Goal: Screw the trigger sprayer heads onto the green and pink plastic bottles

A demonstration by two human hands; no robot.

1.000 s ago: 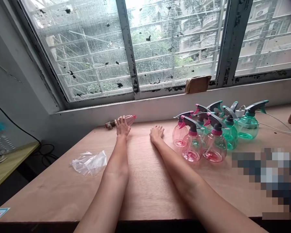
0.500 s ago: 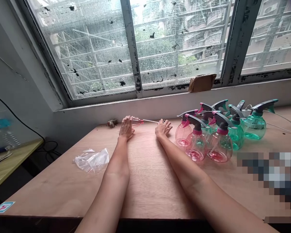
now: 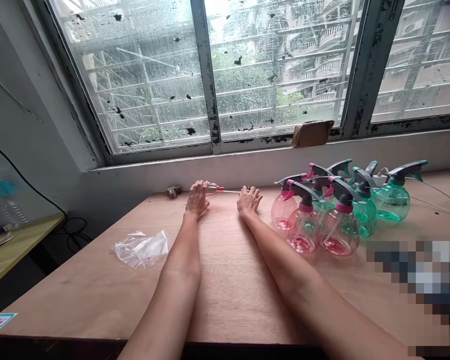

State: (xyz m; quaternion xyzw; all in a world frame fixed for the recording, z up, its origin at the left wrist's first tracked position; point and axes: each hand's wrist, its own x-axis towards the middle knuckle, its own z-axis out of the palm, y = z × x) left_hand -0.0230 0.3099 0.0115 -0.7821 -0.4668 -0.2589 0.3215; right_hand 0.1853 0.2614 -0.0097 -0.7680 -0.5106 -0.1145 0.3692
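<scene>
My left hand (image 3: 197,198) is closed round a transparent pink bottle (image 3: 212,188) that lies on its side near the back of the table, its neck facing right. My fingers cover most of its body. My right hand (image 3: 249,200) is closed round a spray head, mostly hidden under the fingers, with a bit of dark and pink showing. From it a thin pale tube (image 3: 230,191) runs left to the bottle's neck. Whether the tip sits inside the neck I cannot tell for sure.
Several pink spray bottles (image 3: 303,230) and green spray bottles (image 3: 393,200) stand right of my right hand. A crumpled clear plastic bag (image 3: 141,248) lies left of my left forearm. A tape roll (image 3: 173,192) sits at the back edge, and folded cardboard (image 3: 312,133) on the sill.
My right hand has moved a little left, toward the bottle, and less of the tube shows between the hands. My left hand stays almost in place.
</scene>
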